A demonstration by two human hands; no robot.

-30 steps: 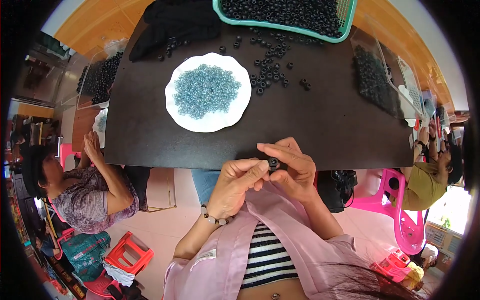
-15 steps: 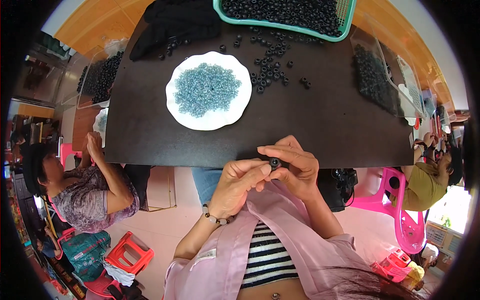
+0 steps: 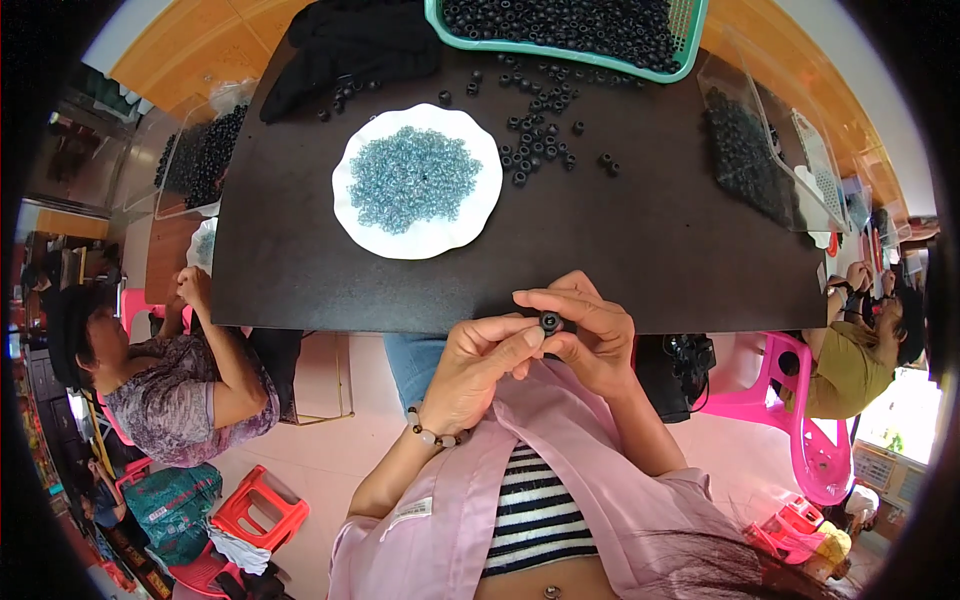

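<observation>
Just in front of the table's near edge, a small round black bead with a hole through it is held up between my two hands. My left hand pinches it between thumb and forefinger from the left. From the other side, my right hand closes round it, thumb below and forefinger arched above; its exact contact is partly hidden. Beyond my hands, a white scalloped plate bears a heap of small clear blue-grey beads. Loose black beads are scattered to the right of the plate.
A green basket full of black beads stands at the far edge of the dark table, beside a black cloth. Clear bins hold more beads. One person sits left, another right, near a pink chair.
The bead has turned slightly, showing its hole more plainly. My hands have otherwise barely moved. The person at left has shifted their hands a little.
</observation>
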